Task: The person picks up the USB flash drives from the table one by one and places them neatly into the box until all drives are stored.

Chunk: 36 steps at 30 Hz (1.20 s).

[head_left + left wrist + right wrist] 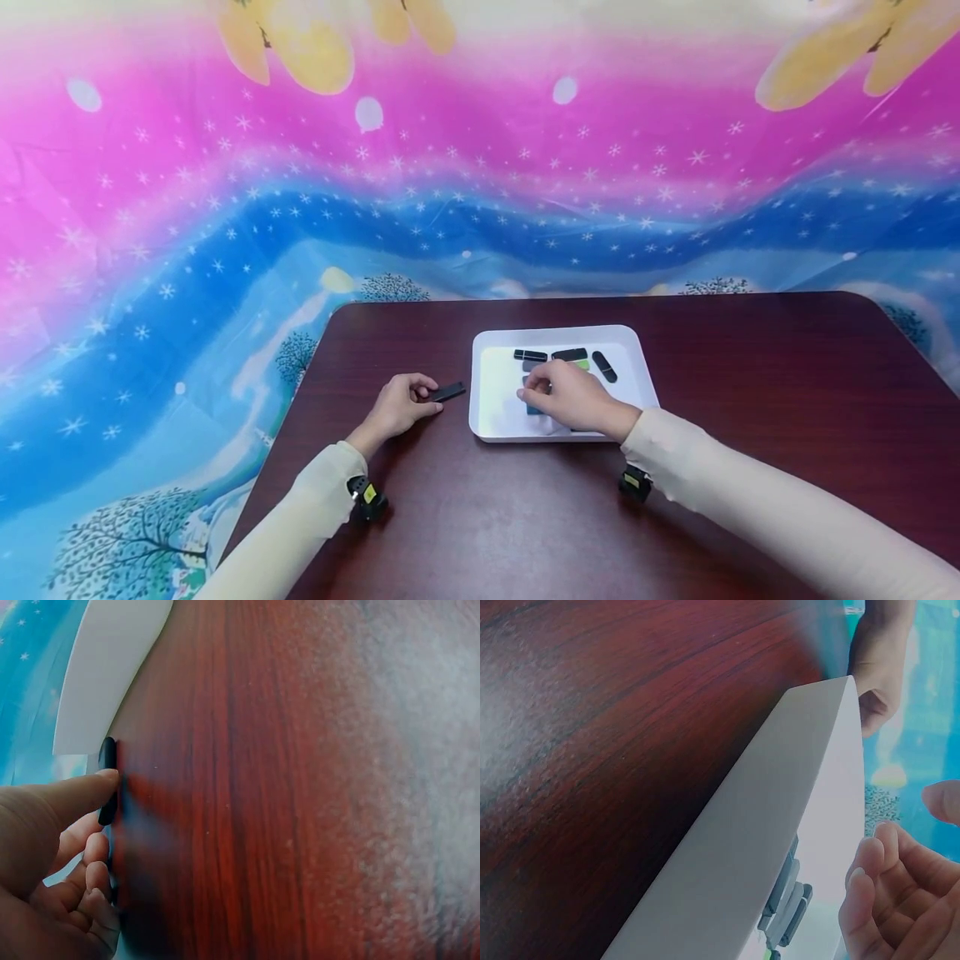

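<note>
My left hand (397, 406) pinches a black USB stick (447, 392) between thumb and fingers, low over the table just left of the white tray (481, 425). In the left wrist view the thumb lies against the side of this stick (108, 750). Above the tray hovers my right hand (573, 395); its thumb and loosely curled fingers stand apart in the right wrist view, with nothing seen between them. Below it, partly hidden, is a blue-grey stick (533, 409). Black USB sticks (604, 367) and a green piece (582, 364) lie farther back in the tray.
The dark red-brown wooden table (765, 383) extends around the tray. Behind it hangs a colourful cloth (480, 200) with snowflakes and trees. Both wrists carry black camera mounts (367, 497).
</note>
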Tool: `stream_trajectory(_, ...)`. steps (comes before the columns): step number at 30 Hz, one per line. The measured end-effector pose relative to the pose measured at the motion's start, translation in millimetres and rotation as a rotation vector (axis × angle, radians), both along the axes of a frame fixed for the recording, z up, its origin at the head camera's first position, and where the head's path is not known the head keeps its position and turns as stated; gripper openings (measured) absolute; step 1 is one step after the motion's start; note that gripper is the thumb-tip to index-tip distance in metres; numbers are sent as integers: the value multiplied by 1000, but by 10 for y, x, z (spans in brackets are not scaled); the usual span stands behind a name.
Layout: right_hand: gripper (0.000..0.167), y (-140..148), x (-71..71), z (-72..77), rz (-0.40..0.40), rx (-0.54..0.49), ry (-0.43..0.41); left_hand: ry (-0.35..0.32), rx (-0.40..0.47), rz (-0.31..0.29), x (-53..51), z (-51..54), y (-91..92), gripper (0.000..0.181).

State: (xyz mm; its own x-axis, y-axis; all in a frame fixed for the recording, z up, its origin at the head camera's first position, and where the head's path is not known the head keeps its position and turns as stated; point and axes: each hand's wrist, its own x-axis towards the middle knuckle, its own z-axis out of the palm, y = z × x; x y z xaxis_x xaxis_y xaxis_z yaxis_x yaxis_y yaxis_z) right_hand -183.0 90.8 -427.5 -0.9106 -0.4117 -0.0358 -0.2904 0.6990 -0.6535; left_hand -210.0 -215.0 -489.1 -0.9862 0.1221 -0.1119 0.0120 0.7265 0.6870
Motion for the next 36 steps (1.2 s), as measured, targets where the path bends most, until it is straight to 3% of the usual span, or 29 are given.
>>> stream_trajectory(28,19,-23,0,11,8,12,-3,-10,4,29,37,-4,25,11)
stream_trajectory(36,20,-30,3,27,16,8,8,-5,43,30,38,24,-7,13)
